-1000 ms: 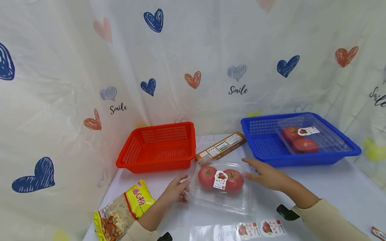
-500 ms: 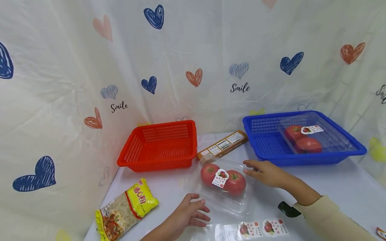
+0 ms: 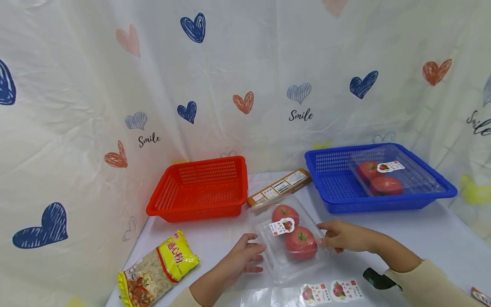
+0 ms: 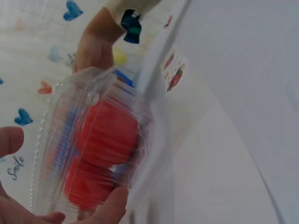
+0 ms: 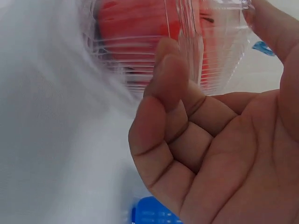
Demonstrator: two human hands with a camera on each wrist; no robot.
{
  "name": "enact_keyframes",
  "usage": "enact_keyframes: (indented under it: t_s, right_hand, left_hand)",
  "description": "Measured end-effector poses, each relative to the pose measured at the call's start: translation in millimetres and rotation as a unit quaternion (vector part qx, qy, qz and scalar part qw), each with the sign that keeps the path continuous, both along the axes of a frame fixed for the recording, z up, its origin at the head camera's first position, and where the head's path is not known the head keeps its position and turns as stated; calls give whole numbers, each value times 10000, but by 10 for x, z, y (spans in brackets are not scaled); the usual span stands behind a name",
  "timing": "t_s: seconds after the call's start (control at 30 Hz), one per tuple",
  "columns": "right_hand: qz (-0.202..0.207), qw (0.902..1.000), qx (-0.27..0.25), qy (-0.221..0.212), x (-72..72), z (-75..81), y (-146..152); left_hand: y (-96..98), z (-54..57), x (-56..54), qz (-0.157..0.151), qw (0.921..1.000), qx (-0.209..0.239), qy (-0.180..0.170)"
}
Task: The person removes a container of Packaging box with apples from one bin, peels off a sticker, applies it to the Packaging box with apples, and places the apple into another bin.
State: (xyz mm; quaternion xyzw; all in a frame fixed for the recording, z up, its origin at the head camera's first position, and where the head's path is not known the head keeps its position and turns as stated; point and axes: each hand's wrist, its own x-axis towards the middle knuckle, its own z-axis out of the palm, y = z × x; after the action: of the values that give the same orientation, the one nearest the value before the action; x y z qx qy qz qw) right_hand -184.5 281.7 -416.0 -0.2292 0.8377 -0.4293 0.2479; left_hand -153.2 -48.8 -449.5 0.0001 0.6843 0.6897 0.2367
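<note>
A clear plastic clamshell box [image 3: 272,253] with two red apples [image 3: 301,242] and a white fruit label [image 3: 281,227] on its lid lies turned at an angle on the table. My right hand [image 3: 347,236] pinches its right edge, with fingers curled and the thumb [image 5: 271,23] against the lid side in the right wrist view. At the left edge my left hand [image 3: 243,258] touches the box with loosely spread fingers. In the left wrist view, a fingertip [image 4: 117,198] lies against the box's side.
A red basket [image 3: 197,211] stands back left. The blue basket [image 3: 387,204], back right, holds a similar apple box [image 3: 418,179]. A brown carton [image 3: 281,187] lies between them. A yellow pasta bag [image 3: 159,268] is at left; a sticker strip [image 3: 314,294] lies in front.
The apple box has turned clockwise. My left hand has moved from its left side, down and right, then back up to its edge. My right hand has shifted lower along the right side.
</note>
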Motion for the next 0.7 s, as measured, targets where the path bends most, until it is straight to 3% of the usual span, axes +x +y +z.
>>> enact_keyframes:
  t_s: [0.23,0.4,0.57,0.7]
  right_hand:
    - [-84,9997,-119,-197,77,24,-7]
    - [-181,9998,-96,-35,89,100,18]
    - [-384,9986,7,366,78,232,24]
    - [-564,9958,80,720,67,377,40]
  left_hand:
    - [82,-65,-134,152,9994,287,-115]
    - [125,-34,-222,99,9982,543,-216]
    - [162,64,-318,-44,9988,441,-229]
    - [156,240,-442,-125,9986,482,-181]
